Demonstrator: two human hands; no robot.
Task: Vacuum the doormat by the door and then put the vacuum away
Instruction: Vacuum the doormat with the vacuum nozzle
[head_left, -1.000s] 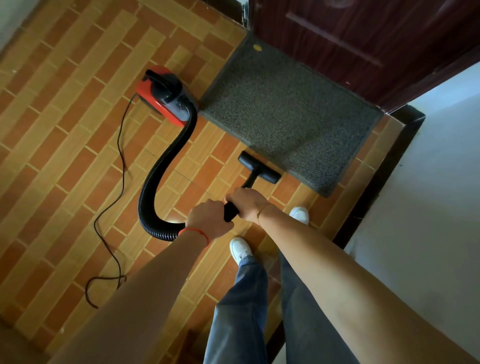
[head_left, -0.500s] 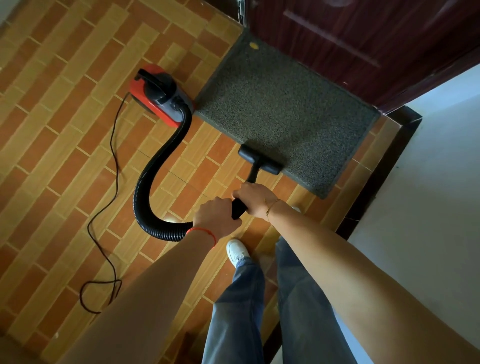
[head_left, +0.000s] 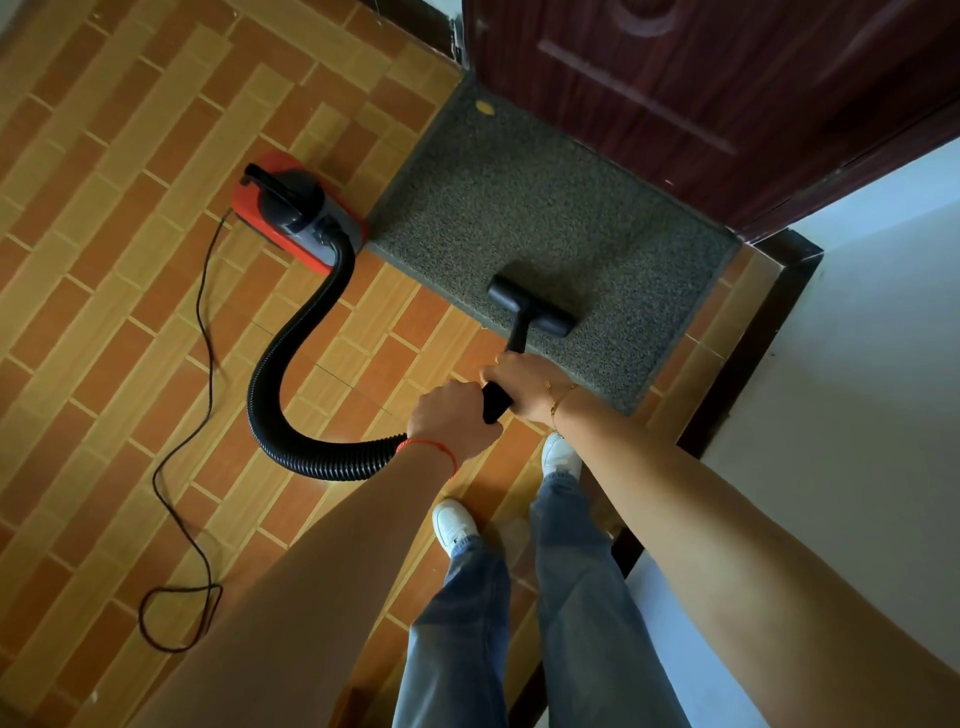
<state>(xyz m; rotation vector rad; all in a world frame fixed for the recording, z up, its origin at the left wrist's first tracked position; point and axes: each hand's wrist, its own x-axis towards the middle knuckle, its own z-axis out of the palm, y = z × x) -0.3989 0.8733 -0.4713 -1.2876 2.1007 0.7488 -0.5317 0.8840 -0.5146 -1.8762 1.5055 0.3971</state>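
Both sets of fingers are wrapping tight round the black wand (head_left: 511, 358): left hand (head_left: 451, 418) is gripping the near end where the hose joins, right hand (head_left: 524, 387) is gripping just ahead of it, knuckles up. Fingertips are curling under, out of sight, so can't tell how far they're overlapping. Red string is sitting on the left wrist, thin gold chain on the right.

The hands are covering most of the wand; only the short stretch down to the nozzle is showing. Ribbed hose (head_left: 291, 384) is looping left across the tile floor (head_left: 104, 260) to the red vacuum (head_left: 296, 218), which is sitting just beside the mat's left edge. Power cord (head_left: 182, 467) is trailing toward the near left and its end is getting lost behind the left forearm.

Nozzle (head_left: 532, 306) is now riding on the grey doormat (head_left: 545, 208), inside its near edge; half a second ago it was only straddling that edge. Mat is lying against the dark door (head_left: 675, 78). Small yellow speck (head_left: 484, 107) is sitting at the mat's far left corner, too small to identify.
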